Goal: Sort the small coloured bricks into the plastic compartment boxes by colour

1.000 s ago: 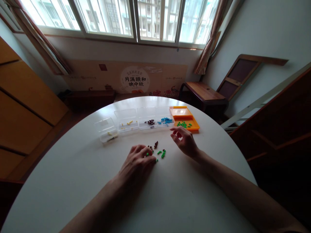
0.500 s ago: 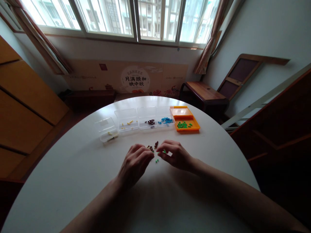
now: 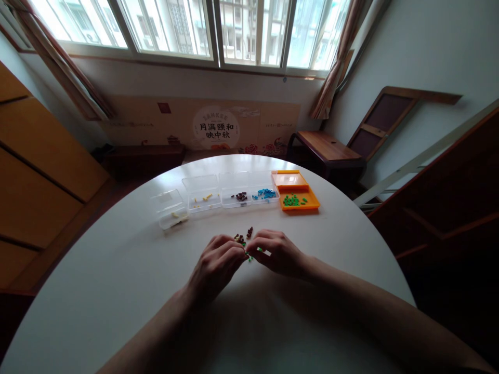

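Observation:
Near the middle of the white table (image 3: 128, 280), my left hand (image 3: 217, 264) is closed, its thumb and fingers pinched. Opposite it my right hand (image 3: 276, 251) is curled, with thumb and forefinger brought together. The fingertips of both hands meet around a small green building brick (image 3: 247, 253), mostly covered by them. Loose green bricks (image 3: 250, 259) lie just under and beside the fingertips. Right behind the hands are a small brown brick cluster (image 3: 239, 238) with some pale bits and a short upright-looking brown brick stack (image 3: 250, 232).
Beyond the hands stands a row of open boxes: a small clear box (image 3: 167, 221), a clear box with yellow pieces (image 3: 202, 207), one with dark brown pieces (image 3: 234, 204), one with blue pieces (image 3: 266, 194), and an orange box (image 3: 315, 204) with green pieces. A wooden chair (image 3: 327, 145) is behind.
My right hand has shifted slightly left and its fingertips have closed the gap to my left hand's fingertips. The left hand has stayed nearly in place. The boxes have not moved.

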{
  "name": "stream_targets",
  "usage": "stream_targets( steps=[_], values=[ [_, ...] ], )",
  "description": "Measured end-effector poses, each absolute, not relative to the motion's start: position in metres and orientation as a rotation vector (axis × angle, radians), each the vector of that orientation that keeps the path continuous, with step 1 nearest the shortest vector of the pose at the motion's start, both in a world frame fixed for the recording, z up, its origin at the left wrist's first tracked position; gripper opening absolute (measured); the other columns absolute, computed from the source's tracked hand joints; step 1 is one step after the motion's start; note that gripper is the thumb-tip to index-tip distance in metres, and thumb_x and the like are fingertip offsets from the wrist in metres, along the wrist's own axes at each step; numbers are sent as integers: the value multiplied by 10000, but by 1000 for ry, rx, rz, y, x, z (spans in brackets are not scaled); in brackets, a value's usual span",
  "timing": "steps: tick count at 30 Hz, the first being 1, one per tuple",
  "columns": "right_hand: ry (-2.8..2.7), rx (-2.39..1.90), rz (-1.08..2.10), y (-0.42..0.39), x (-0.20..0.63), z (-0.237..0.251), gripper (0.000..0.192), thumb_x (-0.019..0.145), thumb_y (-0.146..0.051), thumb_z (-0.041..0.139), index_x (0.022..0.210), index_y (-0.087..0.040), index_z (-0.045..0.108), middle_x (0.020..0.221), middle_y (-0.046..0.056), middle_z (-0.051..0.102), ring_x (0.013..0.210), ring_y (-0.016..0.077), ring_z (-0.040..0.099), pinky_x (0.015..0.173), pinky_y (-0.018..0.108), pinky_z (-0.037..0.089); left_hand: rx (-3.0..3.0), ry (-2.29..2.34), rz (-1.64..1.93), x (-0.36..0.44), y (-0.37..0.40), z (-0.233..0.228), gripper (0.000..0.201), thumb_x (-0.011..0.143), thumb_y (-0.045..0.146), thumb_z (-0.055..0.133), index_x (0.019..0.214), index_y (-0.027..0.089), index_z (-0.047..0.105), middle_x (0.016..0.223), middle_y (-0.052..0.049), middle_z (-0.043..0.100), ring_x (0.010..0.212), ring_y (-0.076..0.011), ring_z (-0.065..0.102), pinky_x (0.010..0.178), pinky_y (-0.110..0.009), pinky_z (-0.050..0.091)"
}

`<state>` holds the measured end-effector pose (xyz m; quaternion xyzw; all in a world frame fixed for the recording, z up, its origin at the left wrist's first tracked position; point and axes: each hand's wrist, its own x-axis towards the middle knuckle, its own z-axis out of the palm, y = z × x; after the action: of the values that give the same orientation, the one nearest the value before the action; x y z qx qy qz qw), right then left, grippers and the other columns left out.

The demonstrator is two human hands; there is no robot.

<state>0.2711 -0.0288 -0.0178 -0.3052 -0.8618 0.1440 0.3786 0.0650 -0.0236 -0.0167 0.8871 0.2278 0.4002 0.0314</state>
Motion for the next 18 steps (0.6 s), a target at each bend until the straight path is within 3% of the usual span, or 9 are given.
stream_targets(
  steps=[8,13,18],
  values=[
    [-2174,-906,233,-13,290,-27,124,885,-197,537,818,-205,641,806,41,663,733,146,603,704,261,472,2825,764,1180,64,-24,-20,89,844,229,649,812,201,571,754,4,650,780,-143,560,771,-292,423],
    [-1773,-1328,153,17,333,-37,170,870,-277,544,807,-181,670,758,41,655,626,146,561,644,276,473,2857,709,1101,64,-26,-18,93,855,190,614,781,198,559,734,2,634,775,-147,543,758,-291,410],
    [-1411,-1535,130,34,361,-38,273,839,-354,538,925,-160,710,870,80,716,636,175,601,664,325,504,2879,728,1011,63,-26,-17,97,882,218,571,787,202,579,753,-10,636,788,-151,544,771,-293,412]
  ],
)
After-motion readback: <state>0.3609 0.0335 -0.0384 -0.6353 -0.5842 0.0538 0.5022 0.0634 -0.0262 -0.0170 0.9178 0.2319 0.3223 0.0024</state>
